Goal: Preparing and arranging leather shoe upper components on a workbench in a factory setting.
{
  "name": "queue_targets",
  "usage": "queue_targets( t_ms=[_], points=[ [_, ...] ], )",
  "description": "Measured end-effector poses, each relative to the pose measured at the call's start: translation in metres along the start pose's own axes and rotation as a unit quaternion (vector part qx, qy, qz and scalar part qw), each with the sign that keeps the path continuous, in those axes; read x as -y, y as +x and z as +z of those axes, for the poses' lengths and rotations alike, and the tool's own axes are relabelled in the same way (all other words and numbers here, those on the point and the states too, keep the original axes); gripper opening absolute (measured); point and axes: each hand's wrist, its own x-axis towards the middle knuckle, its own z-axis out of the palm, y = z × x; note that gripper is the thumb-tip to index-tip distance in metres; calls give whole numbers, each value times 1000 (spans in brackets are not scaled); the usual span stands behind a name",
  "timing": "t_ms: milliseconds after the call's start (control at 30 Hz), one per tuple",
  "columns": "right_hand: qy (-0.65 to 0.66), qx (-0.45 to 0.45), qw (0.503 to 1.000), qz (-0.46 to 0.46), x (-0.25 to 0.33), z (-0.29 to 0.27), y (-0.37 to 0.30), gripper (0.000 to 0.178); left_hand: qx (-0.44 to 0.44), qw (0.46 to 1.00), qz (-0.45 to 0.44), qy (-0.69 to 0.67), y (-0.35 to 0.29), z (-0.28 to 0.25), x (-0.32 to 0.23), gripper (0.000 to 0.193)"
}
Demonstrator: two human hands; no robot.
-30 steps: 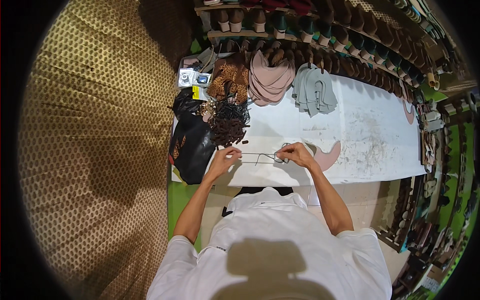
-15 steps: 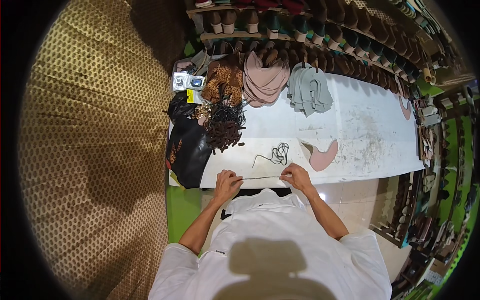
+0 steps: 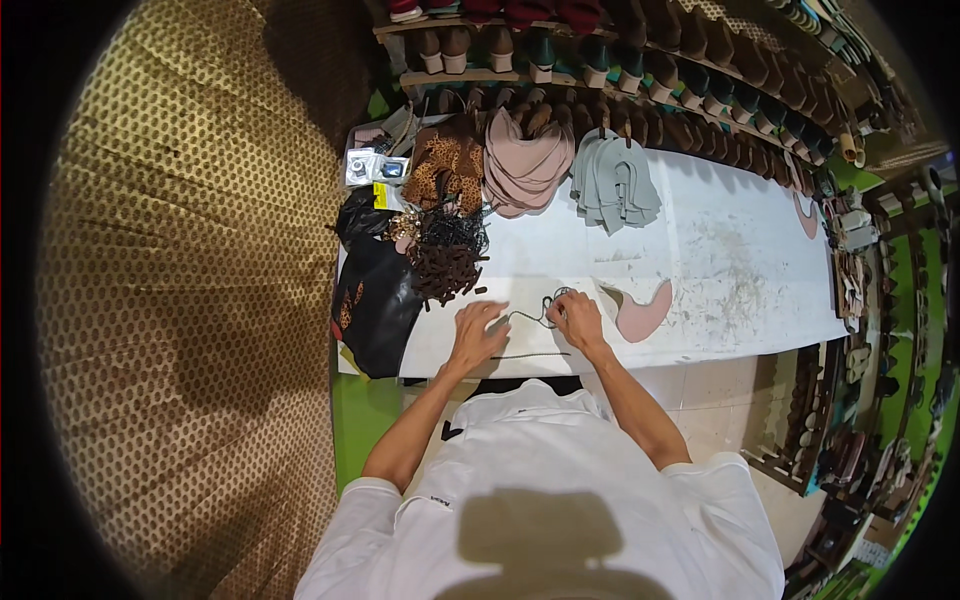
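Observation:
A tangled dark cord (image 3: 528, 316) lies near the table's front edge. My right hand (image 3: 580, 322) has its fingers pinched on the looped part of it, and partly covers the loops. Just left of the cord's loose end is my left hand (image 3: 477, 337), fingers apart and nothing in them. Close to the table edge, between my two forearms, a separate straight piece of cord (image 3: 530, 356) rests flat. A pink and grey curved cut piece (image 3: 645, 312) lies to the right of my right hand.
White-covered table (image 3: 715, 315). At its left are a black bag (image 3: 380, 310), small brown pieces (image 3: 447, 275) and leopard-print material (image 3: 447, 165). Pink cut pieces (image 3: 525, 165) and grey ones (image 3: 613, 180) are stacked behind. Shoe shelves (image 3: 690, 90) run along the back; a patterned curtain (image 3: 200, 300) hangs left.
The straight cord piece, held taut between both hands before, now lies on the table. My right hand moved forward onto the tangled cord; my left hand moved forward and opened.

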Motion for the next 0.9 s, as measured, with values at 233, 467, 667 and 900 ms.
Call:
queue_targets(
  t_ms=[233, 467, 667, 900],
  points=[
    [67, 120, 990, 38, 11, -22, 23, 23, 4, 998, 10, -66, 61, -1, -20, 42],
    [41, 48, 998, 7, 4, -2, 11, 18, 48, 996, 21, -73, 55, -2, -21, 39],
    [143, 6, 989, -26, 27, -73, 58, 25, 51, 989, 2, -137, 86, -18, -35, 49],
    [293, 46, 955, -12, 42, -125, 102, 28, 126, 952, -4, -278, 141, -38, -70, 51]
  ],
)
